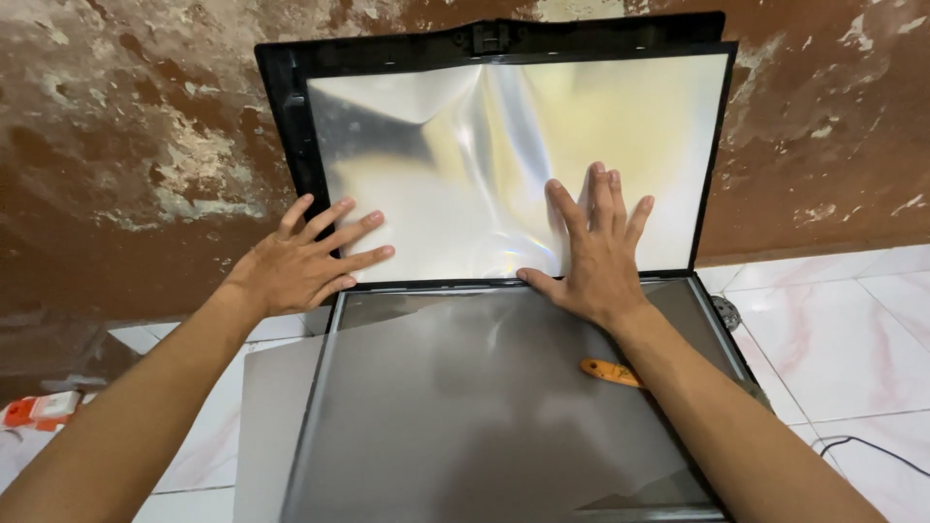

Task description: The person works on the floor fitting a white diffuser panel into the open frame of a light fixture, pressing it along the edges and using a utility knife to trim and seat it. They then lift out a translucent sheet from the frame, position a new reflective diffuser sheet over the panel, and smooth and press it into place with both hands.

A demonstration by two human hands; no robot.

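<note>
Both hands are pressed flat, fingers spread, on a shiny reflective sheet that lies inside a black frame leaning upright against the wall. The left hand rests on the sheet's lower left corner, partly over the frame's left bar; the right hand sits at the lower edge, right of the middle. Neither hand grips anything; the palms and fingers only push against the surface. The sheet is not yet flat: a large crease runs from the top centre toward the lower edge, with ripples around it. The step in hand looks like smoothing or seating this sheet in the frame, and the next move likely calls for even pressure sliding outward toward the edges without kinking the film.

Below, a grey panel lies flat on the floor in its own thin frame, with another grey sheet sticking out from under its left edge. An orange-handled tool lies on the panel near its right edge, partly hidden by the right forearm. The floor is white marbled tile; the wall behind is brown with peeling, patchy paint. A black cable trails at the lower right.
</note>
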